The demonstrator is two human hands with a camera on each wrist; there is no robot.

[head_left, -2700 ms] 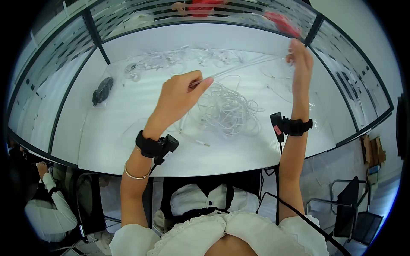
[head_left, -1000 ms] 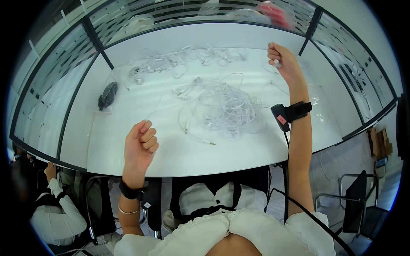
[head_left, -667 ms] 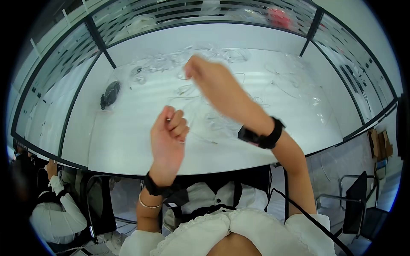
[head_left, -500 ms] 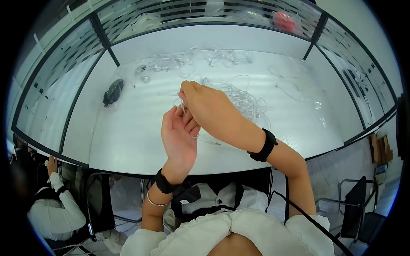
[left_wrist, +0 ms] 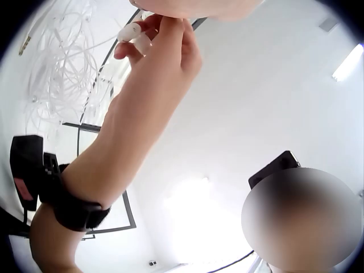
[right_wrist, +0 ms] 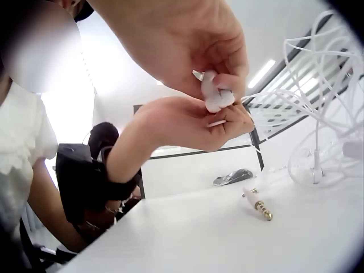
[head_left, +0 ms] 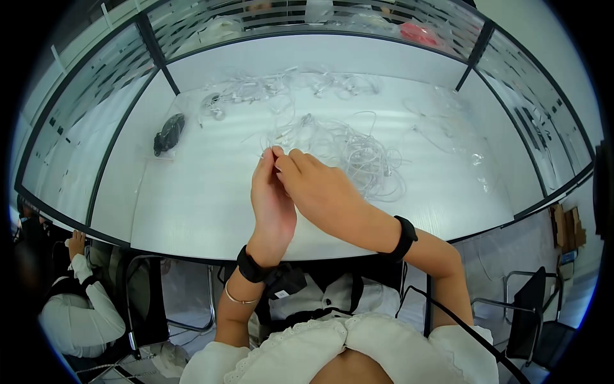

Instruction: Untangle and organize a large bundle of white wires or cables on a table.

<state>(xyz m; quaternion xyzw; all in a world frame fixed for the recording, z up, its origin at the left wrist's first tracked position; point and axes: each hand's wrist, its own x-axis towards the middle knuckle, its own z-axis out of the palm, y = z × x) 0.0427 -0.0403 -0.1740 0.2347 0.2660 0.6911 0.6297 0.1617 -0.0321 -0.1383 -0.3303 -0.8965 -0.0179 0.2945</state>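
Observation:
Both hands meet above the white table (head_left: pixel 192 211). The right hand (head_left: pixel 329 195) comes in from the right, its fingers pinching white earbuds (right_wrist: pixel 217 96). Below it, the left hand (head_left: pixel 274 208) is raised palm inward, fingers bent and fingertips touching the same earphones; its exact grip is partly hidden. In the left wrist view, a white earbud (left_wrist: pixel 129 32) shows beside the right fingers. A thin white cable runs from the fingers towards a tangled heap of cables (head_left: pixel 371 157) just beyond the hands. A gold-tipped plug (right_wrist: pixel 261 209) lies on the table.
More white cables in clear bags (head_left: pixel 256 88) lie along the back. A black bundle (head_left: pixel 169 134) is at the left, with thin clear bags and cable at the right. Glazed panels enclose the table. Another person (head_left: pixel 83 313) sits at lower left; chairs stand on both sides.
A cable was stretched between the hands at first. The left hand then dropped towards the near edge, the right swung inward from the far right, and both now meet over the table's middle.

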